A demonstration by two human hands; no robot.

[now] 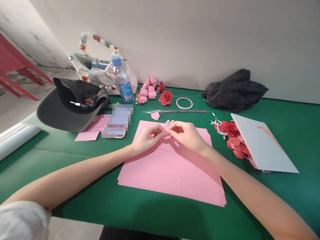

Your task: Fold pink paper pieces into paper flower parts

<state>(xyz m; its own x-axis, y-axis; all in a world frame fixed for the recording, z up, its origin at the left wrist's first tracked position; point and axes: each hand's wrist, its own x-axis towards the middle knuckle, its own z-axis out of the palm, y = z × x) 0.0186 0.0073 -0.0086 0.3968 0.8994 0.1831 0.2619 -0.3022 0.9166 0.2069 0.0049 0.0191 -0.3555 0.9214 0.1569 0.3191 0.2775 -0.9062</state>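
Observation:
Both hands meet over a stack of pink paper sheets (160,176), fingertips pinched together. Between them is a small pink paper piece (168,134), mostly covered by the fingers. My left hand (148,138) grips it from the left with thumb and forefinger. From the other side, my right hand (188,136) pinches the same piece. Pink curled bits (170,122) show just behind the fingertips; whether they belong to the held piece I cannot tell. Beyond the stack lie a pink paper petal (155,115) and a bundle of thin wires (177,111).
Pink paper flowers (147,91), a red paper flower (165,98) and a white ring (184,103) sit at the back. Leftward are a bottle (125,83), bag (100,71), cap (65,110) and phone (117,121). A white board (267,146) leans over red paper pieces (237,146); dark cloth (235,91) lies behind.

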